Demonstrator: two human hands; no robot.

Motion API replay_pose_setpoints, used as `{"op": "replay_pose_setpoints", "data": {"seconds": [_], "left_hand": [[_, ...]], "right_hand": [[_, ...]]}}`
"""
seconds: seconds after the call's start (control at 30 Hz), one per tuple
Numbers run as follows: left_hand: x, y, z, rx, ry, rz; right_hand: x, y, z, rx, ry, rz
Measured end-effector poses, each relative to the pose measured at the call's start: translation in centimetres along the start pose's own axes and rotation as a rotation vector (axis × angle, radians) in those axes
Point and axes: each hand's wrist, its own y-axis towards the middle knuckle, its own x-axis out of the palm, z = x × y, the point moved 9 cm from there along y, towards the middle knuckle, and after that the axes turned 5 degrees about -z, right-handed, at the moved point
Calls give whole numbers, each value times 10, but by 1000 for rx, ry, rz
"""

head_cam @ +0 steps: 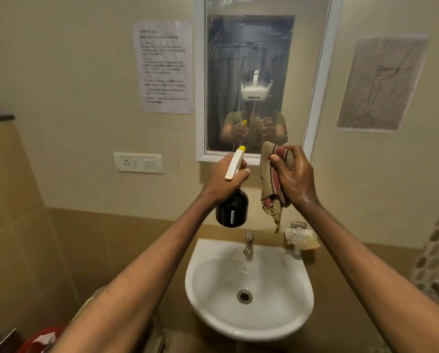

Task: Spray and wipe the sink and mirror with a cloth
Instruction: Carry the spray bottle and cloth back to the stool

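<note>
Left hand [222, 178] gripped black spray bottle with white-yellow trigger [232, 208]; right hand [293, 175] clutched striped brown cloth [272, 186]. White-framed wall mirror [251, 59] streaked, wiping unfinished; white ceramic sink [249, 289] state unclear.

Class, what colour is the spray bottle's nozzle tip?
Yellow, on the spray bottle; clearest in the head view.

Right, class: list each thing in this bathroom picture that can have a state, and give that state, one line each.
Left hand: grips the spray bottle, raised.
Right hand: wet, grips the cloth.
Spray bottle: upright, nozzle toward the mirror.
Cloth: bunched, one end hanging.
Mirror: streaked and hazy.
Sink: basin empty, drain unplugged.
Tap: whether it runs cannot be told.
</note>
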Motion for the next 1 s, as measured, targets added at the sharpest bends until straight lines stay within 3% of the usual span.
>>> {"op": "replay_pose_setpoints", "data": {"seconds": [0.27,0.57,1.0], "left_hand": [[-60,-37,-26,-73,10,79],[-150,-95,-87,-165,-72,113],[-283,-165,-195,-315,-89,296]], "right_hand": [[71,-15,-12,5,43,-118],[209,-49,-44,3,147,-279],[381,-71,-72,68,292,-399]]}}
